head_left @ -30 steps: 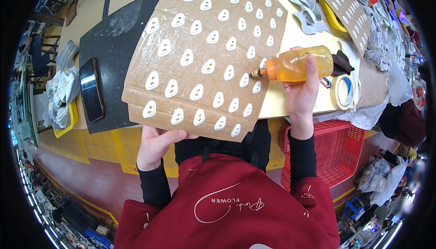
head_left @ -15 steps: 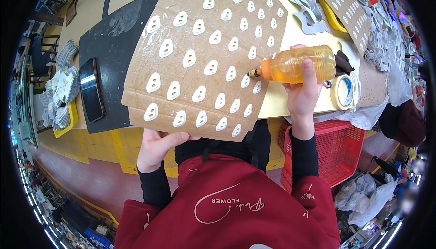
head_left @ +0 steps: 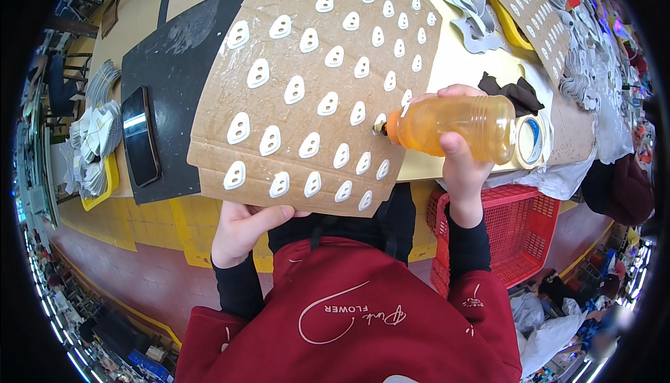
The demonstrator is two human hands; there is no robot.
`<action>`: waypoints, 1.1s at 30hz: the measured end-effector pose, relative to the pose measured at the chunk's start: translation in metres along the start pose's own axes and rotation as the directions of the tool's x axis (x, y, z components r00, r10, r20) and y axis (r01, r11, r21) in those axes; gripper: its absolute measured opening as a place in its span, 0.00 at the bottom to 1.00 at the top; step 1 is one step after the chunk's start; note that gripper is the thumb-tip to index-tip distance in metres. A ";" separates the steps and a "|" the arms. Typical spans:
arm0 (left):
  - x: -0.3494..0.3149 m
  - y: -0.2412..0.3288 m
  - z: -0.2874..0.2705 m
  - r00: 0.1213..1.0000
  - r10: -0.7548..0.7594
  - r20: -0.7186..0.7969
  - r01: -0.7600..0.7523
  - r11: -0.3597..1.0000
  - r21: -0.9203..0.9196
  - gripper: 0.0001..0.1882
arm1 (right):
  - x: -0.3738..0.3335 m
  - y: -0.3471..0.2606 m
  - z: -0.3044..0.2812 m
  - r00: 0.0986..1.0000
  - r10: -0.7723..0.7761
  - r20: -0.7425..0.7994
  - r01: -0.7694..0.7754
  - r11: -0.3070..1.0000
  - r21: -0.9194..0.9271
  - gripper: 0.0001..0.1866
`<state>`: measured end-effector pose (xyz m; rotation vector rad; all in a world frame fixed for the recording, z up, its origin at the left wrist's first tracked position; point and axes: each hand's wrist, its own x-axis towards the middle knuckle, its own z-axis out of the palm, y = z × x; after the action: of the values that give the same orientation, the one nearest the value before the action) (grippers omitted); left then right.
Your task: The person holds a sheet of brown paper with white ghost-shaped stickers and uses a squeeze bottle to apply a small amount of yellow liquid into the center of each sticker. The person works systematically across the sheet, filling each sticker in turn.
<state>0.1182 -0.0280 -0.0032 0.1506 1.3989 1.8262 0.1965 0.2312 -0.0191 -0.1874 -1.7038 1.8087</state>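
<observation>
Seen from above, a person's left grip pinches the near edge of a brown board, thumb on top, the other fingers mostly hidden beneath. The board spreads ahead of that grip, covered in rows of white pieces, each with two holes. The right grip is wrapped around a bottle of amber liquid, lying nearly level; its nozzle points left from the grip, at a piece near the board's right side. Whether it touches cannot be told. Beyond the bottle's base, right of this grip, are tape and a dark cloth. A phone lies left of the left grip.

Too hard a squeeze could spill liquid past the piece. The board's near edge seems to overhang the worktop, so a slack left grip might let it shift, spoiling the nozzle's aim.
</observation>
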 end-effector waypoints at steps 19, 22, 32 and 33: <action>0.003 -0.006 -0.005 0.999 0.009 -0.046 -0.011 0.999 -0.031 0.29 | 0.014 -0.004 -0.026 0.951 0.300 0.072 -0.214 0.474 0.854 0.32; 0.001 -0.003 -0.005 0.999 0.015 0.042 -0.014 0.999 -0.036 0.25 | 0.004 0.001 -0.013 0.858 0.359 -0.366 -0.184 0.882 0.433 0.32; 0.000 -0.003 -0.007 0.999 -0.004 0.036 0.005 0.999 -0.037 0.26 | 0.006 0.020 0.010 0.959 0.176 -0.223 -0.156 0.982 0.105 0.31; 0.001 -0.003 -0.009 0.999 -0.004 0.050 0.005 1.000 -0.027 0.26 | 0.006 0.020 0.011 0.961 0.166 -0.221 -0.148 0.984 0.095 0.30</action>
<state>0.1145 -0.0336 -0.0094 0.1780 1.3384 1.8248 0.1788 0.2263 -0.0344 -0.4907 -1.4904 1.8835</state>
